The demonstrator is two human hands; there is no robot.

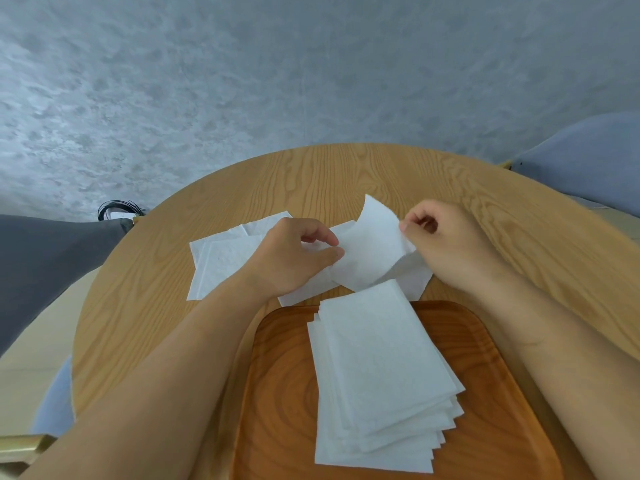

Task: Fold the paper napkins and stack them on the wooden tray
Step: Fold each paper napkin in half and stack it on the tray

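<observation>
A white paper napkin [372,247] is held up over the round table, partly bent over itself. My left hand [294,256] pinches its left edge between thumb and fingers. My right hand [440,233] pinches its right edge. Just below, a stack of several folded napkins [377,379] lies fanned on the wooden tray [280,393] at the table's near side. Unfolded napkins [225,258] lie flat on the table to the left, partly hidden by my left hand.
The round wooden table [329,178] ends close behind the napkins. A dark grey chair [45,265] stands at the left, a pale blue chair [588,161] at the right. A coil of black cable [117,209] lies on the floor beyond the table's left edge.
</observation>
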